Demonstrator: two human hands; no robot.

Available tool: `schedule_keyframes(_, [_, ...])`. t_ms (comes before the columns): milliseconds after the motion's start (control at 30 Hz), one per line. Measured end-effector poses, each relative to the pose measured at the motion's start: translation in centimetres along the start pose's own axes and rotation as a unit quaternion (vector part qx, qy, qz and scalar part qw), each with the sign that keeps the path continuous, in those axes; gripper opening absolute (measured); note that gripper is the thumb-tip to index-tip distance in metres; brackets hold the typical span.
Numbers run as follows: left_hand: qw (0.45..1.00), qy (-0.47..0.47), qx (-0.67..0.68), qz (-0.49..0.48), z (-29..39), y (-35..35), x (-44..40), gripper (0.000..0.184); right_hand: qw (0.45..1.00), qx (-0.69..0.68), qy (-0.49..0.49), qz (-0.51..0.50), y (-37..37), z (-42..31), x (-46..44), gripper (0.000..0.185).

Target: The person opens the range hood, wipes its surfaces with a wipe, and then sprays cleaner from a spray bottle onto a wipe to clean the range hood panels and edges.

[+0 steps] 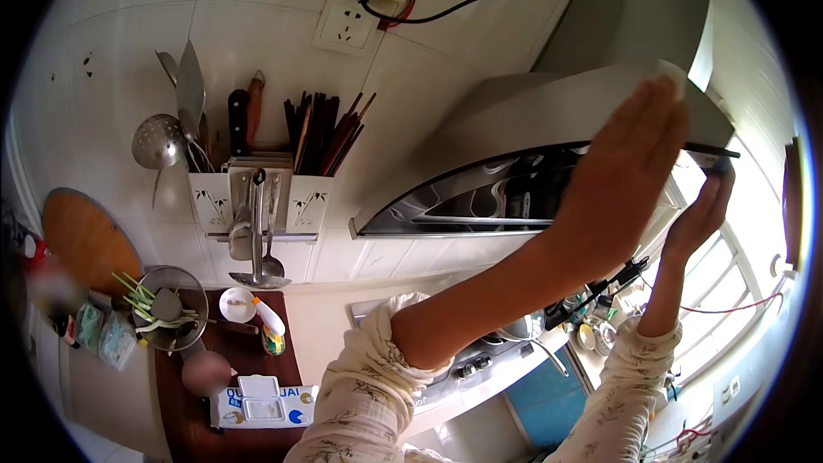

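Toward two o'clock, the left hand (621,189), its fingers pressed together, holds a pale cloth (673,74) against the range hood (549,107). At three o'clock, the right hand (699,218) is at the hood's lower edge, its grip unclear.

The sloping grey metal hood (514,111) hangs on the wall (480,51), a mostly hidden pale cloth (674,74) against it.

Blue capital letters run along the white, blue-printed soft plastic wipes pack (225,418) lying at the right edge of the dark brown wooden tabletop (183,429): "QU" at the left end and "AI" at the right, the middle covered by the open white plastic lid (260,387). Smaller characters under "QU" are too small to read.
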State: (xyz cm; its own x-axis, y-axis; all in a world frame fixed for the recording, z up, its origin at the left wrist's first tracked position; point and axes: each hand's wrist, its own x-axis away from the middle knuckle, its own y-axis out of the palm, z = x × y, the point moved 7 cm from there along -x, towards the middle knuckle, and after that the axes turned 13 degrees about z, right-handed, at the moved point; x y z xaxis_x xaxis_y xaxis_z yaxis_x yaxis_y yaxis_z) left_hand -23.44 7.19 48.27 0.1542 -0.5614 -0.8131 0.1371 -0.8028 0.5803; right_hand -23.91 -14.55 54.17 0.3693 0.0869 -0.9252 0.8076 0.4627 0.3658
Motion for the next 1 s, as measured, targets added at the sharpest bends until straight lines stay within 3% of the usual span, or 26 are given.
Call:
schedule_keyframes(67, [0.999, 0.011, -0.047, 0.023, -3.8, -1.7, 2.9, 0.058, 1.0, 0.013, -0.005, 0.002, -0.1, -0.3, 0.0, 0.035])
schedule_keyframes(100, [0.995, -0.041, -0.089, -0.001, -5.7, -3.1, 4.4, 0.061, 1.0, 0.016, 0.0, 0.001, -0.2, -0.1, 0.1, 0.034])
schedule_keyframes(167, [0.981, -0.054, -0.185, -0.009, -9.0, -6.9, 7.3, 0.071, 0.999, 0.01, -0.034, 0.005, 0.1, -1.5, 0.1, 0.029])
schedule_keyframes(233, [0.971, -0.162, -0.175, -0.016, -12.5, -10.9, 11.5, 0.075, 0.999, -0.007, -0.046, 0.011, 0.2, -1.9, 0.0, 0.027])
schedule_keyframes(300, [0.939, -0.21, -0.27, -0.03, -15.0, -15.5, 15.2, 0.067, 0.999, -0.015, -0.046, 0.003, 0.2, -1.8, 0.1, 0.026])
schedule_keyframes(433, [0.872, -0.218, -0.436, -0.047, -20.4, -24.4, 25.3, 0.047, 0.998, -0.059, -0.03, -0.001, 0.4, -1.7, 0.2, 0.025])
schedule_keyframes(567, [0.879, -0.27, -0.392, -0.03, -19.3, -22.8, 23.7, 0.047, 0.999, -0.01, -0.037, -0.001, -0.1, 0.3, -0.5, 0.025])
schedule_keyframes(600, [0.902, -0.196, -0.386, -0.009, -18.4, -20.8, 21.6, 0.06, 0.996, 0.03, -0.085, -0.002, -0.4, 0.8, -0.7, 0.024])
schedule_keyframes(633, [0.918, -0.187, -0.35, 0.012, -16.8, -18.2, 18.9, 0.064, 0.989, 0.068, -0.132, -0.005, -0.7, 1.4, -1.0, 0.024])
schedule_keyframes(667, [0.93, -0.228, -0.289, 0.007, -15.6, -15.8, 16.3, 0.064, 0.916, 0.188, -0.355, 0.01, -0.7, 0.5, -0.5, 0.023])
schedule_keyframes(700, [0.935, -0.271, -0.228, 0.004, -14.3, -13.5, 13.8, 0.065, 0.97, 0.154, -0.19, 0.011, -0.9, 1.7, -1.1, 0.022])
schedule_keyframes(733, [0.934, -0.315, -0.17, 0.005, -13.0, -11.1, 11.3, 0.065, 0.946, 0.179, -0.27, -0.001, -0.9, 1.5, -1.0, 0.022])
schedule_keyframes(767, [0.973, -0.089, -0.212, 0.02, -10.6, -9.3, 9.9, 0.064, 0.925, 0.206, -0.319, -0.01, -1.2, 2.2, -1.4, 0.022])
schedule_keyframes(867, [0.981, -0.09, -0.17, -0.035, -10.6, -8.9, 9.6, 0.048, 0.852, 0.284, -0.439, -0.015, -2.7, 7.7, -3.2, 0.02])
schedule_keyframes(933, [0.962, -0.116, -0.248, -0.011, -12.7, -11.9, 12.3, 0.064, 0.845, 0.356, -0.398, -0.013, -3.5, 10.0, -3.3, 0.019])
schedule_keyframes(1000, [0.911, -0.229, -0.337, -0.067, -16.3, -16.1, 17.0, 0.064, 0.822, 0.396, -0.408, -0.004, -4.2, 11.5, -3.6, 0.019])
